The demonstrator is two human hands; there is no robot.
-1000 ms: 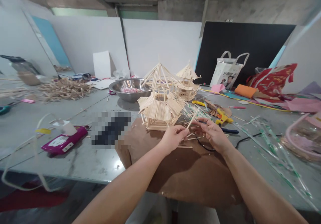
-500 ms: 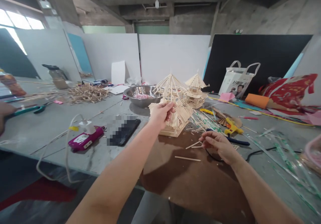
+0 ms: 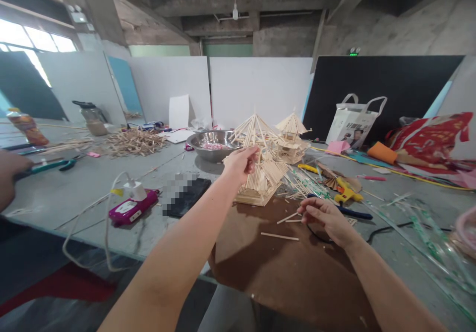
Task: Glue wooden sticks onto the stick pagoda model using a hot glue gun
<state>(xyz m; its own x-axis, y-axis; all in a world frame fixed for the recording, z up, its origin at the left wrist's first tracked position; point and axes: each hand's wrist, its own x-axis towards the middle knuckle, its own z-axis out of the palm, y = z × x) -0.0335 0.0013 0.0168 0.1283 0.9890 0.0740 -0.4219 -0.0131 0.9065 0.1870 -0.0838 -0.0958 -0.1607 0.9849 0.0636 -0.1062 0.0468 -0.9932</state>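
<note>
A pavilion model built of thin wooden sticks (image 3: 260, 183) stands in front of me, with a cone of bare sticks over its slatted lower roof. My left hand (image 3: 240, 166) reaches to its near side, fingers curled and thumb pressed down. What lies inside those fingers is hidden. To the right, my right hand (image 3: 323, 218) hovers low over the brown board (image 3: 260, 257) with loosely bent fingers slightly apart, and nothing shows in it. Beside its fingertips lie short loose sticks, and another stick (image 3: 279, 236) rests nearer to me on the board.
Behind the model are a second stick pavilion (image 3: 292, 138) and a steel bowl (image 3: 211, 148). A yellow glue gun (image 3: 347, 192) and clear plastic wrappers lie right. Left are a phone (image 3: 188, 198), a purple power strip (image 3: 134, 207), a stick heap (image 3: 137, 142) and another person's hand (image 3: 13, 176).
My view has shifted slightly, so the scene sits a little lower and further right. My left hand has risen slightly against the model. My right hand stays in about the same place.
</note>
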